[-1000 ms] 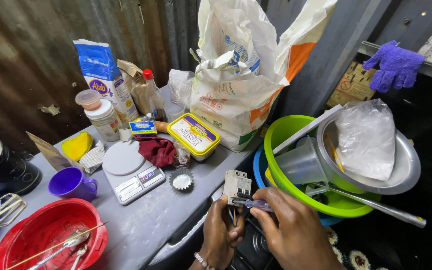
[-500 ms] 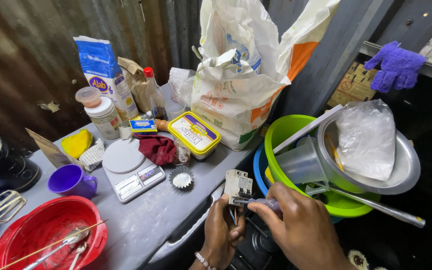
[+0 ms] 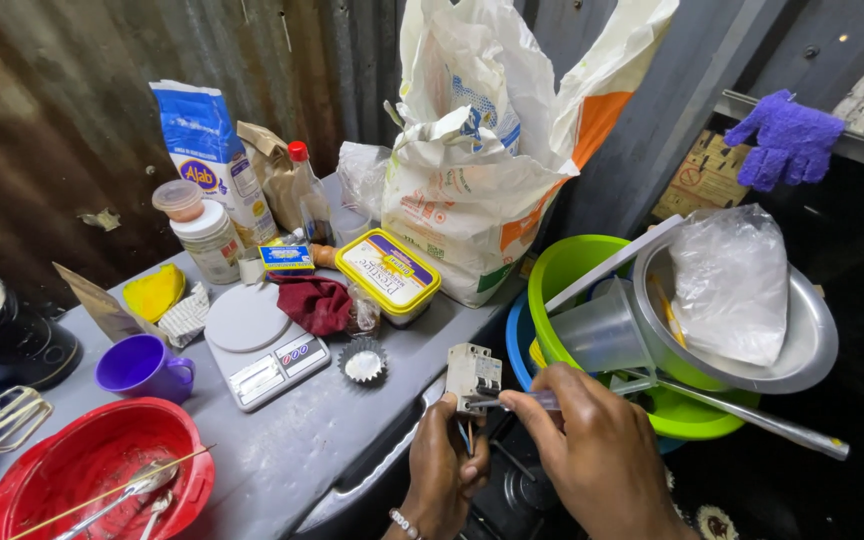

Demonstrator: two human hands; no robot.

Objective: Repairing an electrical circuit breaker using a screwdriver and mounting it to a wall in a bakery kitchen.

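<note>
Fingers of the left hand (image 3: 449, 462) clamp the small white breaker box (image 3: 473, 375) from below while the right hand (image 3: 592, 450) grips a slim screwdriver (image 3: 512, 402), tip against its side, foil cupcake case (image 3: 363, 362) and kitchen scale (image 3: 262, 343) just left of both.

1. The flat white kitchen scale (image 3: 264, 343) is sitting at the grey table's (image 3: 282, 450) centre.
2. The round red plastic basin (image 3: 92, 470) is lying at its 7 o'clock.
3. The purple plastic cup (image 3: 142, 366) is standing at 9 o'clock.
4. The small fluted foil case (image 3: 363, 362) is resting at 3 o'clock.
5. The rectangular yellow-lidded tub (image 3: 389, 272) is sitting at 1 o'clock.
</note>
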